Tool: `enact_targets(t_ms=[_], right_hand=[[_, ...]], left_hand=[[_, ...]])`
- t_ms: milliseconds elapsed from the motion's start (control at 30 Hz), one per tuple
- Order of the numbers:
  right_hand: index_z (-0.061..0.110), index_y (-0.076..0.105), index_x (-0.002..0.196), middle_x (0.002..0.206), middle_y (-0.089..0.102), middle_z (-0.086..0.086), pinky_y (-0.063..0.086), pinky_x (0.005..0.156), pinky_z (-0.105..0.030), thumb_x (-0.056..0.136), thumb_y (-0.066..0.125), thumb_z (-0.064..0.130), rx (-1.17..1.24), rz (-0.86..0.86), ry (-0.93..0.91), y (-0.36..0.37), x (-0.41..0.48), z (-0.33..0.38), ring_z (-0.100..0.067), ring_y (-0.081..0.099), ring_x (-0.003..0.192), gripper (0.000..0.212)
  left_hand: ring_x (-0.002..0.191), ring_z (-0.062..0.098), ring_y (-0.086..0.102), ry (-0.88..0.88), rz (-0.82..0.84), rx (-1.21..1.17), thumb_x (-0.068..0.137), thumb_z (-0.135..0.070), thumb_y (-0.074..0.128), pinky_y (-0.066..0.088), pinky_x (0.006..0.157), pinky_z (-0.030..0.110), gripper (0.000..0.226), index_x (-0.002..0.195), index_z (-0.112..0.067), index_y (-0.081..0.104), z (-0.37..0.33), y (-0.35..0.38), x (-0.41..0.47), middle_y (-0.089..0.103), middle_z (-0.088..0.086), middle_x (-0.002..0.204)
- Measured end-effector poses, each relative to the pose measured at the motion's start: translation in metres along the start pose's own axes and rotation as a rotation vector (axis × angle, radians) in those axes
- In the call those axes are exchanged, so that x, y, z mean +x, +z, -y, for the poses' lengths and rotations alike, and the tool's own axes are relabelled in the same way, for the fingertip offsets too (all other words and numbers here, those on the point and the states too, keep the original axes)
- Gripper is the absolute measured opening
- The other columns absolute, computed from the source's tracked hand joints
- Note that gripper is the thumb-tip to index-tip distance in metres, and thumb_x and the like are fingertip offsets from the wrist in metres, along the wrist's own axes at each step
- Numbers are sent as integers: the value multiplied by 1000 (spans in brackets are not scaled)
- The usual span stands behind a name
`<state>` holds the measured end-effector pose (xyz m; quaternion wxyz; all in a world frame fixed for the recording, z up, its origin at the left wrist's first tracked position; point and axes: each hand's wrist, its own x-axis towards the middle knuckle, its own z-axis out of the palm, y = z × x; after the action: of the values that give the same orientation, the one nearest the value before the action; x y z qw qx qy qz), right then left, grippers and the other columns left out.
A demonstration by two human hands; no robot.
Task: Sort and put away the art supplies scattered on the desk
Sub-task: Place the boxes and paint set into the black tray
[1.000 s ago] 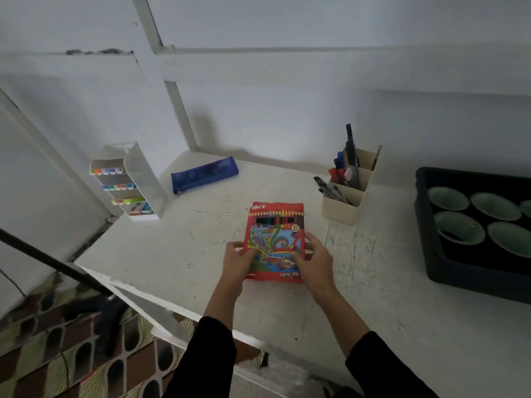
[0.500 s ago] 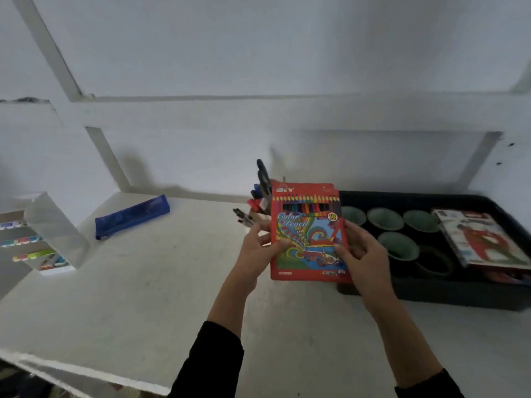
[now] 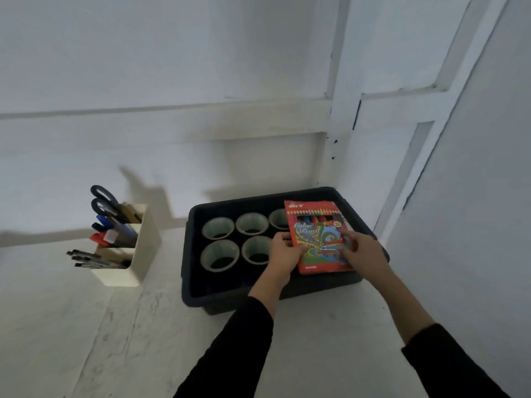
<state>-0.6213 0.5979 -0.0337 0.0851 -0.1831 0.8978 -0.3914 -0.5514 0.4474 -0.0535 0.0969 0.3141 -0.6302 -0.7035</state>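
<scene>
Left hand (image 3: 283, 255) and right hand (image 3: 365, 252), fingers clamped on the pencil box (image 3: 316, 234), are holding it over the right end of the tray (image 3: 188, 268); if released early, it is likely landing tilted on a cup (image 3: 256, 249).

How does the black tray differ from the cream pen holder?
The black tray is low and wide; the cream pen holder is taller and narrow. The tray holds round cups; the holder holds scissors and pens. Both stand on the white desk, open on top.
</scene>
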Motion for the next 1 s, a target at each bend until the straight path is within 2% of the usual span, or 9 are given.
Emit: enact_targets(t_ms=[100,200,333,533,633,700,833,933,1000], right_hand=[[8,56,126,131,52,-11,48,91,-30,92,56,15,-253,70,-88,4,15,-3,-23,56,111,34],[8,50,128,131,51,-9,41,100,-30,95,51,19,-401,121,-161,12,27,-9,-20,50,118,36],[7,46,133,136,48,-10,36,105,-31,95,50,17,-380,102,-203,14,41,-14,-21,44,125,39],[6,51,123,125,55,-13,45,95,-33,93,50,16,-415,79,-165,22,55,-12,-24,52,113,32],[7,50,122,129,48,-13,44,98,-37,92,53,17,-476,77,-156,27,53,0,-25,51,113,32],[9,50,125,138,41,-11,42,101,-39,91,55,17,-441,35,-238,42,47,18,-27,48,120,35],[4,60,119,131,52,-11,35,99,-23,89,55,6,-200,68,-507,94,17,87,-22,50,120,30],[2,66,109,124,58,-11,32,101,-20,88,56,1,-18,138,-636,153,-23,148,-22,52,118,24],[4,64,112,125,58,-10,39,100,-20,88,55,-1,140,198,-642,199,-52,183,-19,53,117,26]], left_hand=[[100,21,58,54,-74,280,81,-19,73,53,82,37,36,106,-11,49,14,24,27,52,10,119],[111,29,51,98,-115,542,79,-31,74,46,95,40,51,118,-9,51,17,37,42,43,12,124],[110,27,57,121,-89,544,81,-29,72,49,87,37,54,123,-7,46,7,42,52,55,12,125],[111,26,58,117,-43,548,88,-32,65,49,91,38,52,127,-6,41,5,30,52,56,13,125],[92,15,57,201,-100,483,92,-24,59,47,75,24,39,126,-9,44,-7,10,40,58,4,103],[80,8,53,301,-192,416,92,-14,58,40,65,12,28,119,-11,52,-16,-19,25,54,-5,89],[73,1,54,495,-509,334,88,-6,58,41,65,6,14,96,-17,63,-23,-109,-12,59,-10,83],[73,8,57,464,-831,254,86,-5,58,41,65,11,14,88,-18,65,-13,-197,-40,64,-6,84],[75,11,57,349,-1032,168,85,-4,57,43,65,16,14,88,-14,67,-1,-256,-56,66,-2,86]])
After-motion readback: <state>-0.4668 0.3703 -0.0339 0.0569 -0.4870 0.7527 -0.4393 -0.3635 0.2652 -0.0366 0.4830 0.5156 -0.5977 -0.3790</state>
